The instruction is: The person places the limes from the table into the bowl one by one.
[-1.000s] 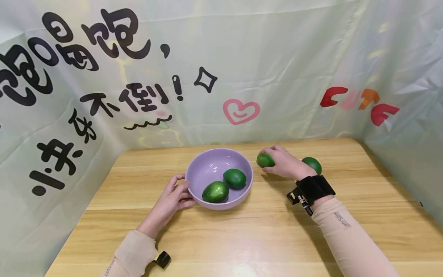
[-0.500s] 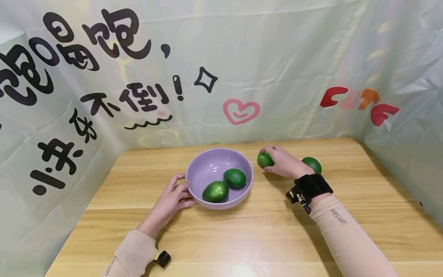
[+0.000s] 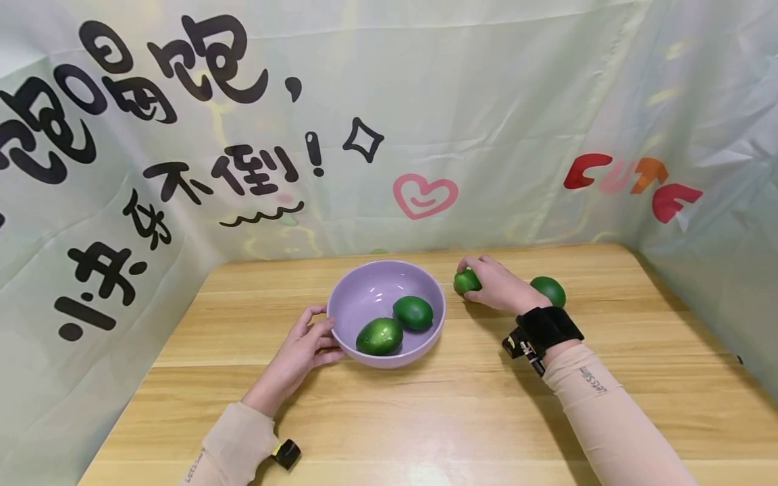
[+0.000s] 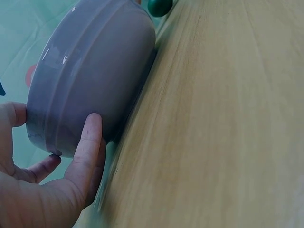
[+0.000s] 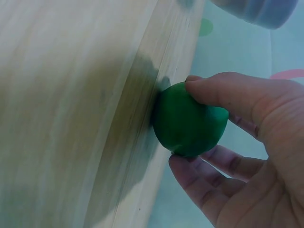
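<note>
A light purple bowl [image 3: 340,287] stands on the table, with a glossy green lime [image 3: 379,336] and a darker lime [image 3: 414,312] inside it. My left hand [image 3: 302,351] holds the bowl from its left side, thumb at the rim and fingers spread along the outer wall, as the left wrist view shows. To the right of the bowl, my right hand [image 3: 503,286] grips another green lime [image 5: 187,121] between thumb and fingertips, low at the tabletop. One more dark green lime [image 3: 549,290] lies just beyond the right wrist, partly hidden by it.
The wooden table [image 3: 389,418] reaches back to a pale fabric backdrop [image 3: 486,101] with black lettering and a pink heart. Fabric also hangs along the left and right sides. Black camera straps [image 3: 550,334] sit on the wrists.
My right wrist and forearm have drifted slightly left, the fingers staying on the lime. The left hand and bowl hold their place.
</note>
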A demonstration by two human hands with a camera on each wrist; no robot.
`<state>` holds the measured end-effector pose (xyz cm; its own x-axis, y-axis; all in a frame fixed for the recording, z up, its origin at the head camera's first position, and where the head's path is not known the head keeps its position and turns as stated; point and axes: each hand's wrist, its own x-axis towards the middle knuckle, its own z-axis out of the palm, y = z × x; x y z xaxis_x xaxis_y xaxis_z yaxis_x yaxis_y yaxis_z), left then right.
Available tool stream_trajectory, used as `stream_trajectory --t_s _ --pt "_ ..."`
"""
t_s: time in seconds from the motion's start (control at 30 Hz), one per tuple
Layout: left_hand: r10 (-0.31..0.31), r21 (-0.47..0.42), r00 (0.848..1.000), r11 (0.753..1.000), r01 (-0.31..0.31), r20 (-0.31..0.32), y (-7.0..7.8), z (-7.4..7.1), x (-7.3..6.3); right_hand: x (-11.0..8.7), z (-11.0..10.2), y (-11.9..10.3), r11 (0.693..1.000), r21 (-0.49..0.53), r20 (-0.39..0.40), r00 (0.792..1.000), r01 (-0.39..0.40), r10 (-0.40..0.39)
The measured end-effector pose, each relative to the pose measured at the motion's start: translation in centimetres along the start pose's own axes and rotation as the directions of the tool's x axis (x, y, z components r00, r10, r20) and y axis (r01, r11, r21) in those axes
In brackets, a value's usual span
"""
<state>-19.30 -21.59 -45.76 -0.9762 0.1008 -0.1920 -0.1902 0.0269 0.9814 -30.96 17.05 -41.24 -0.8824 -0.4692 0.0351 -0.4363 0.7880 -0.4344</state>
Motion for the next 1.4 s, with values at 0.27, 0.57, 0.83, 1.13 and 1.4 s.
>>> stream_trajectory --t_s 0.27,0.57,0.83,1.13,1.4 --pt "-0.006 -0.004 1.0 1.0 0.006 -0.004 0.0 0.0 0.0 -0.2 0.0 -0.1 1.0 -0.001 -0.004 1.0 0.005 -0.005" --pt "-0.005 0.001 1.0 1.0 0.005 -0.001 -0.2 0.1 0.1 -0.5 0.1 0.1 1.0 0.002 0.014 1.0 0.003 -0.003" --pt "-0.003 0.001 1.0 1.0 0.003 0.007 -0.1 0.0 0.0 -0.6 0.0 0.3 1.0 0.002 0.017 1.0 0.005 -0.005" --pt "-0.006 0.006 1.0 1.0 0.006 0.01 0.0 0.0 0.0 -0.9 -0.2 0.2 1.0 0.015 0.028 1.0 0.003 -0.003" --pt "-0.008 0.015 1.0 1.0 0.008 0.006 0.0 0.0 0.1 -1.1 -0.3 0.2 1.0 0.014 0.034 0.999 -0.001 0.0"
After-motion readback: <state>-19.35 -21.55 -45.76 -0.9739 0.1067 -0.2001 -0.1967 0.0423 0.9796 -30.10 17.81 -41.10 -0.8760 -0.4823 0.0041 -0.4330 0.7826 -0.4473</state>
